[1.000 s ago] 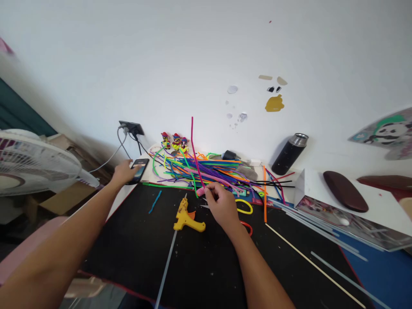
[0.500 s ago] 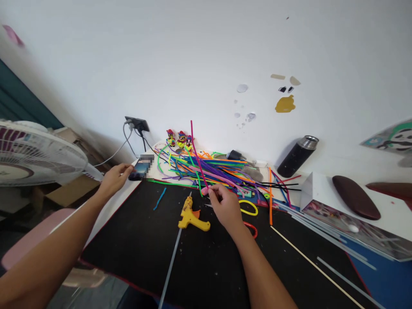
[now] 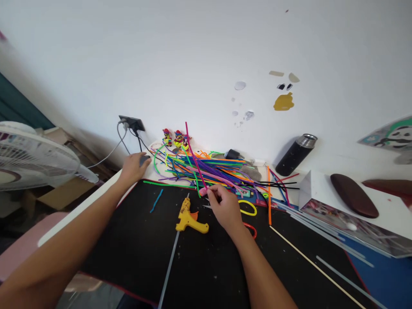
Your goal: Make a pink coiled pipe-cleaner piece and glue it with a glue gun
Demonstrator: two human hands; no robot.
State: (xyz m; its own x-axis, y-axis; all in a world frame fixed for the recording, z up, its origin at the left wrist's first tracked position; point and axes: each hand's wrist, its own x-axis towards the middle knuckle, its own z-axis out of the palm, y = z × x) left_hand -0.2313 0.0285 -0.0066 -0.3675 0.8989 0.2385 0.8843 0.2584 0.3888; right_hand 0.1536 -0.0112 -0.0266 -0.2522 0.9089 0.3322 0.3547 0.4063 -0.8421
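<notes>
My right hand (image 3: 223, 206) pinches a pink pipe cleaner (image 3: 196, 165), which stands up and slants left; a tight pink coil (image 3: 203, 191) is at its lower end by my fingertips. At the back left edge of the desk, my left hand (image 3: 135, 167) is closed around a dark phone (image 3: 144, 159), mostly hidden by the fingers. Between my arms lies a yellow glue gun (image 3: 189, 216) with a long glue stick (image 3: 169, 270) in its rear. Scissors with yellow and red handles (image 3: 248, 207) lie partly under my right hand.
A heap of coloured pipe cleaners (image 3: 212, 169) lies along the wall, with small figures (image 3: 177, 138) behind it. To the right are a black flask (image 3: 296, 154), a white box (image 3: 322, 193), glue sticks (image 3: 334, 234) and a wooden stick (image 3: 309, 259). A fan (image 3: 35, 156) stands left.
My left hand has moved forward and right over the phone, covering most of it. My right hand keeps its pinch on the pink pipe cleaner. The view has shifted slightly.
</notes>
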